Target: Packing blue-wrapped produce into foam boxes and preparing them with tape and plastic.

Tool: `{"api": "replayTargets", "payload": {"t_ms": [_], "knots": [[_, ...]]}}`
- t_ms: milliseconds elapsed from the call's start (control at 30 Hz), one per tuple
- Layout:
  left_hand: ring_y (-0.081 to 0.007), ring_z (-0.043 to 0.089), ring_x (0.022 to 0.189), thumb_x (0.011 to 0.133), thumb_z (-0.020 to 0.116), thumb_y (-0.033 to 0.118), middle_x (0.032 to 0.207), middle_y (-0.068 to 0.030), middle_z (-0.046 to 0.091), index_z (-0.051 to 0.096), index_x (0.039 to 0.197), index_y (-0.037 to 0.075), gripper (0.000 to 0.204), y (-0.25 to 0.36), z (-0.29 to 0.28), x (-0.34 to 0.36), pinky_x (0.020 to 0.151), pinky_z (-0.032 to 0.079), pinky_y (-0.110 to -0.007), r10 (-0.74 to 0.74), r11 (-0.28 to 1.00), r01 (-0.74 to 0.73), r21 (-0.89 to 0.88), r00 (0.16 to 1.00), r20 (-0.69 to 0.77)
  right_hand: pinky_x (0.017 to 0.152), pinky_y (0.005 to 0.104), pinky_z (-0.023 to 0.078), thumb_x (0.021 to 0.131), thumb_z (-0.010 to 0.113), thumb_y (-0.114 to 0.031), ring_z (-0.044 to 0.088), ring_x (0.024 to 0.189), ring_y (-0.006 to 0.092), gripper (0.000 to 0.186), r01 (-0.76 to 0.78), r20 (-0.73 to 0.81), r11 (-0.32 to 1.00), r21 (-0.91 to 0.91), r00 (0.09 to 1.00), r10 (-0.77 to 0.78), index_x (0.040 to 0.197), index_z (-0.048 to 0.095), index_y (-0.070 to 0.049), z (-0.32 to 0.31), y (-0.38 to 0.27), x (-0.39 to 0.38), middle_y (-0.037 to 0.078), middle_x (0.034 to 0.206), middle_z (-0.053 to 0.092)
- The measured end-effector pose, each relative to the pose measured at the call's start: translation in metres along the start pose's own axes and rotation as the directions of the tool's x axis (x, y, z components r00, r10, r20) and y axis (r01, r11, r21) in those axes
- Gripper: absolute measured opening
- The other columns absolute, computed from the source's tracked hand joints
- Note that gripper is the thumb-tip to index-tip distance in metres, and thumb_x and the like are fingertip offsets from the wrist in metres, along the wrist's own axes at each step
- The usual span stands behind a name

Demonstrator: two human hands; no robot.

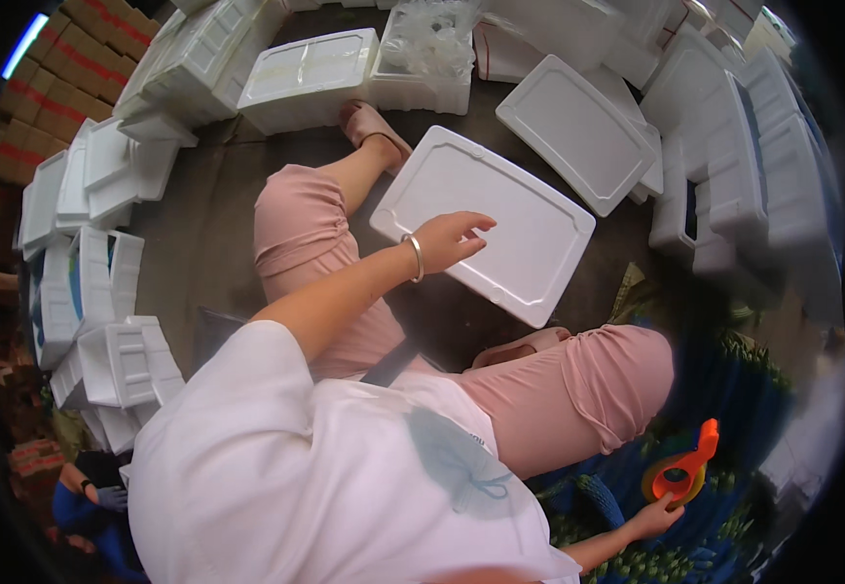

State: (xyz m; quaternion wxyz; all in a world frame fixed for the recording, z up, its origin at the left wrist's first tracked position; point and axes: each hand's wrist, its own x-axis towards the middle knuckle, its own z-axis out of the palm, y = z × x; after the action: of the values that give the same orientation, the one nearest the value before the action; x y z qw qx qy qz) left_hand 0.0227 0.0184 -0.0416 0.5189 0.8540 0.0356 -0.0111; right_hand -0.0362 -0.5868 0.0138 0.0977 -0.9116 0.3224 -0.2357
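Observation:
My left hand, with a silver bangle at the wrist, reaches over the near left part of a white foam box lid. Its fingers are slightly bent and apart, with nothing in them. Whether it touches the lid, I cannot tell. The lid lies flat between my legs, top face up; anything beneath it is hidden. Far out to my right side, my right hand is closed on an orange tape dispenser with a roll of yellowish tape, held beside the blue and green netted pile.
Loose white lids lie beyond to the right. White foam boxes line the far side; more stacked boxes stand at right and left. Filled nets lie near my right knee. Another person's gloved hand shows at lower left.

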Motion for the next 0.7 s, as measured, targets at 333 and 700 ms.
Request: {"api": "replayTargets", "payload": {"t_ms": [333, 700], "knots": [[-0.0204, 0.047, 0.12, 0.084, 0.068, 0.025, 0.13, -0.0095, 0.048, 0.04, 0.134, 0.007, 0.061, 0.095, 0.011, -0.024, 0.097, 0.042, -0.037, 0.354, 0.665, -0.165, -0.729, 0.929, 0.113, 0.076, 0.0235, 0.045, 0.091, 0.059, -0.021, 0.055, 0.083, 0.0108, 0.025, 0.358, 0.096, 0.404, 0.842, 0.637, -0.765, 0.105, 0.056, 0.0, 0.009, -0.319, -0.083, 0.003, 0.092, 0.06], [-0.0129, 0.049, 0.112, 0.079, 0.068, 0.007, 0.123, -0.0049, 0.049, 0.036, 0.134, 0.006, 0.064, 0.023, 0.021, -0.07, 0.092, 0.044, -0.03, -0.259, 0.327, 0.167, -0.93, 0.962, 0.081, 0.07, 0.0336, 0.049, 0.072, 0.068, -0.011, 0.061, 0.081, 0.0276, 0.038, 0.498, 0.671, 0.643, 0.582, 0.154, -0.726, 0.107, 0.055, -0.005, 0.051, -0.381, -0.166, 0.012, 0.092, 0.06]]}}
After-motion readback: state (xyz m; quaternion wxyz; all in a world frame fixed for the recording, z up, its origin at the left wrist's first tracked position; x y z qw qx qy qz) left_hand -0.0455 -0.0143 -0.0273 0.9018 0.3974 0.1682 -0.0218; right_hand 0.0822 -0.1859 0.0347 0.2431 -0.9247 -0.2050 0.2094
